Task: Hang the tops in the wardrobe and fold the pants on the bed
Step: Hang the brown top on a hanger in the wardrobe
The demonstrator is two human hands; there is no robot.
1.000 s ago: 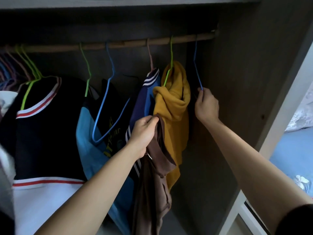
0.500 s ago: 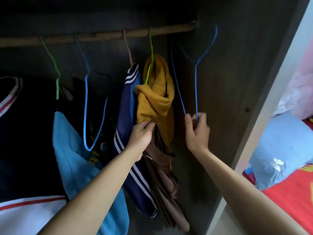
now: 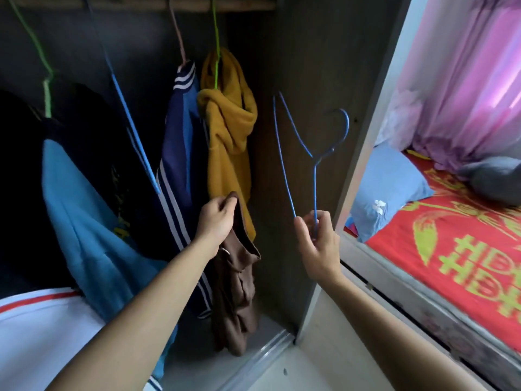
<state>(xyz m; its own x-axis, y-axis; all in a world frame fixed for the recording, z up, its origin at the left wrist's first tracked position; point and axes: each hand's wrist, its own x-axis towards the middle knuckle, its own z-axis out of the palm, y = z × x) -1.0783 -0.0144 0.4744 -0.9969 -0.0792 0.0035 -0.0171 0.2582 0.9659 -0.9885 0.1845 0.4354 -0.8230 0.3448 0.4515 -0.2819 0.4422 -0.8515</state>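
while my left hand (image 3: 217, 218) grips the bunched top edge of the brown garment (image 3: 239, 292) at center frame, my right hand (image 3: 318, 244) pinches the blue wire hanger (image 3: 313, 153) by its low end. its hook is tipped to the upper right, off the rail (image 3: 141, 2). the garment hangs limp, on no hanger yet, overlapping the mustard hoodie (image 3: 228, 131) hem in view; contact unclear.

risks:
- thin wire held at one end: likely swings or twists when i feed it in.
- one-hand grip on a bunch: the opening is hard to find and cloth may slide off.
- hook could snag the hoodie or the navy striped top (image 3: 180, 142) on rehang; right end of rail is tight.

can't tell if the brown piece is a top or pants. rail is cut by the top edge. hanger's far arm fades into the dark wall. bed (image 3: 465, 249) is cropped at right.
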